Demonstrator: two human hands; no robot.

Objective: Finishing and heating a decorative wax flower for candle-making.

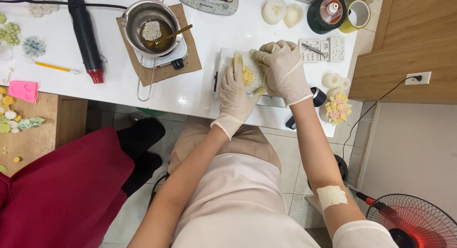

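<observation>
Both hands wear thin whitish gloves. My left hand point(236, 88) and my right hand point(282, 67) cup a round pale candle-like piece point(255, 77) from either side. A small yellow flower ornament point(248, 75) sits on top of it between my fingers. The piece rests on a white board point(223, 62) on the white table point(114, 86). Most of the piece is hidden by my fingers.
A steel pot point(151, 20) with a spoon and brown liquid stands on a small hotplate point(164, 57) left of my hands. A black-and-red heat gun point(85, 34), silicone moulds point(322, 49), a flower-decorated candle point(336, 108), tape rolls point(357, 14), a pink mould point(23, 91). A person in red sits lower left. A fan stands lower right.
</observation>
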